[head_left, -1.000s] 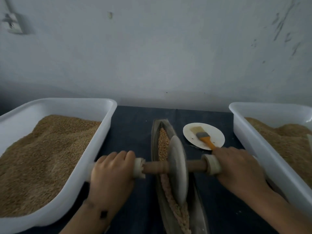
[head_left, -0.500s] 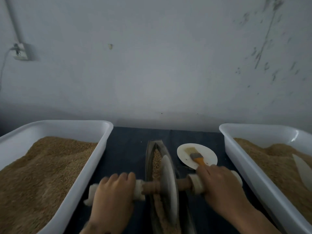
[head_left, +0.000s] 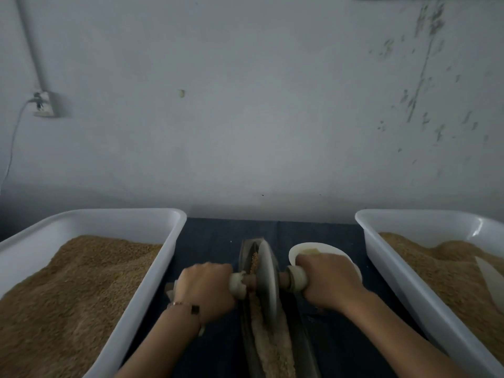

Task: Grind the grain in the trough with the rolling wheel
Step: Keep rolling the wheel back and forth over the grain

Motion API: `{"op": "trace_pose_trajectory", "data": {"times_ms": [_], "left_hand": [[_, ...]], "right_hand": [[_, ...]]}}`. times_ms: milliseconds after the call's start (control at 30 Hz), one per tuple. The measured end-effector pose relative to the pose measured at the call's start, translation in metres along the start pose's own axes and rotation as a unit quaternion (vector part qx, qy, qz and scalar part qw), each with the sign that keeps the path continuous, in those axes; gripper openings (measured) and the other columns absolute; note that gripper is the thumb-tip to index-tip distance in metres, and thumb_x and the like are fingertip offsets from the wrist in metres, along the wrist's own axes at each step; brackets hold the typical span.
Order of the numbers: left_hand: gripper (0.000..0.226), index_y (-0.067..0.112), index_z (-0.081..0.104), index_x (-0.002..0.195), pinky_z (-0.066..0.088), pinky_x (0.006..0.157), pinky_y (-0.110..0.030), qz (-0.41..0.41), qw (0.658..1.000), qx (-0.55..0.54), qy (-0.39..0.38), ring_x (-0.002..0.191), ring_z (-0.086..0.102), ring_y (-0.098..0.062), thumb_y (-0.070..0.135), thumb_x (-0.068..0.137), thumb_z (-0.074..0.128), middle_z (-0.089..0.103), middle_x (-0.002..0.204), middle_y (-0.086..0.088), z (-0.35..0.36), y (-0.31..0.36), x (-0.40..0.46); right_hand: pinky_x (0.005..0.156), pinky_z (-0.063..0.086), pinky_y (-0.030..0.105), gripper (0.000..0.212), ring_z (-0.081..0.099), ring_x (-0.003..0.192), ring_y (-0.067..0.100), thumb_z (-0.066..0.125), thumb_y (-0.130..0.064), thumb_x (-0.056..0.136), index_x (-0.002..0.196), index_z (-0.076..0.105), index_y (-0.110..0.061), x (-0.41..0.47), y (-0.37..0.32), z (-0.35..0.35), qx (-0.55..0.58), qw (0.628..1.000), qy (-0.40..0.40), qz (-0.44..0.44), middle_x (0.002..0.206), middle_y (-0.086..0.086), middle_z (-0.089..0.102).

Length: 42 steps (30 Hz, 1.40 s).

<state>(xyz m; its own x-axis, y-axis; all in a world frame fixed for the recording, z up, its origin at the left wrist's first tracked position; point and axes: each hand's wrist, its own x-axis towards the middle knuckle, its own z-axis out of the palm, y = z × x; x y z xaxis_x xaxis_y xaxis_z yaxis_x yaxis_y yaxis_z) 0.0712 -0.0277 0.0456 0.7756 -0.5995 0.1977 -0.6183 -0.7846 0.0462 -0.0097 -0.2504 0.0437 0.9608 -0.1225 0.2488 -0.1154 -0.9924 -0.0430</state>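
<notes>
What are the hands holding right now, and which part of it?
Both hold the rolling wheel by its axle handles: the left hand grips the left handle, the right hand the right handle, with the disc between them in the trough.

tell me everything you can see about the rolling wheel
The rolling wheel is a thin, pale grey disc, stone or metal by its look, standing upright on edge in the narrow dark trough, near its far end. A brown wooden axle runs through its centre, with a pale sleeve on each side. The left hand grips one end, the right hand the other. Its lower rim sits in the tan grain, hiding the contact.
</notes>
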Motion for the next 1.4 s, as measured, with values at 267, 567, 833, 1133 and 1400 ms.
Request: {"op": "trace_pose_trajectory", "data": {"times_ms": [267,567,833,1133,1400], "left_hand": [[0.029,0.028,0.049,0.085,0.042,0.068,-0.024,0.005,0.991,0.032,0.129,0.071,0.051,-0.007,0.033,0.071,0.074,0.056,0.084,0.010,0.002,0.027,-0.056],[0.037,0.022,0.055,0.063,0.033,0.045,-0.024,0.082,0.969,-0.021,0.234,0.046,0.048,-0.012,0.017,0.042,0.085,0.053,0.057,0.005,0.017,0.021,-0.096],[0.017,0.027,0.049,0.067,0.041,0.055,-0.025,-0.062,0.997,-0.046,0.012,0.060,0.050,-0.008,0.040,0.078,0.055,0.054,0.068,0.010,0.019,-0.010,0.000],[0.025,0.018,0.059,0.085,0.050,0.068,-0.033,0.036,0.980,0.069,0.184,0.071,0.059,-0.018,0.026,0.068,0.076,0.062,0.081,0.000,0.011,0.024,-0.055],[0.027,0.018,0.055,0.058,0.039,0.045,-0.029,0.091,0.967,0.013,0.238,0.045,0.048,-0.016,0.016,0.044,0.078,0.051,0.054,0.002,0.017,0.019,-0.069]], "right_hand": [[0.063,0.042,0.028,0.036,0.058,0.074,0.018,0.080,-0.018,0.059,0.084,0.055,-0.025,-0.052,-0.009,0.012,-0.024,0.986,0.157,-0.043,0.082,-0.005,0.060],[0.068,0.043,0.032,0.056,0.055,0.071,0.019,0.086,-0.018,0.041,0.089,0.058,-0.019,-0.100,-0.011,0.013,-0.051,0.954,0.282,-0.089,0.079,-0.002,0.062],[0.065,0.031,0.032,0.018,0.058,0.075,0.020,0.057,-0.038,0.079,0.078,0.043,-0.027,0.013,-0.011,0.002,-0.130,0.989,0.061,-0.022,0.082,-0.003,0.063],[0.063,0.033,0.030,0.036,0.055,0.070,0.024,0.078,-0.005,0.059,0.085,0.056,-0.017,-0.065,-0.009,0.026,-0.019,0.981,0.191,-0.007,0.080,0.002,0.059],[0.053,0.030,0.027,0.054,0.053,0.052,0.020,0.086,-0.013,0.030,0.075,0.058,-0.020,-0.087,0.000,0.015,-0.044,0.976,0.197,-0.084,0.064,-0.003,0.055]]}}
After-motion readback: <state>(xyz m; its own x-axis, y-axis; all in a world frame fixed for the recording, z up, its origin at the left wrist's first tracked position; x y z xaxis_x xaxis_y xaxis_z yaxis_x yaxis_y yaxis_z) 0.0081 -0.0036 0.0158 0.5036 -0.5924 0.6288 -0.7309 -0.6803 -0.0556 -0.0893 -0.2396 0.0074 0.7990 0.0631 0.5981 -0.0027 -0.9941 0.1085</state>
